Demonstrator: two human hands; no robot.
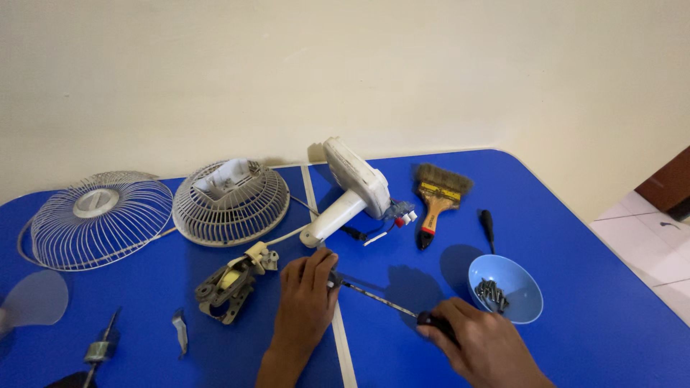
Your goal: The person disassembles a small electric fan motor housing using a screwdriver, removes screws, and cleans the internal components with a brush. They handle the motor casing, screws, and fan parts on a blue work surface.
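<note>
Several dark screws fill the blue bowl; right hand fingers grip a screwdriver.

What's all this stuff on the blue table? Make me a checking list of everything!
Surface: blue table with a white seam.
Job's things: screwdriver held across the seam; a small part hidden under the left hand.
Clutter: two fan grilles, white fan stand, grey motor piece, paintbrush, blue bowl of screws.
Grips: left hand presses down at the tip; right hand wraps the handle.
Cables: thin wires by the stand.
Surroundings: cream wall, tiled floor.
</note>
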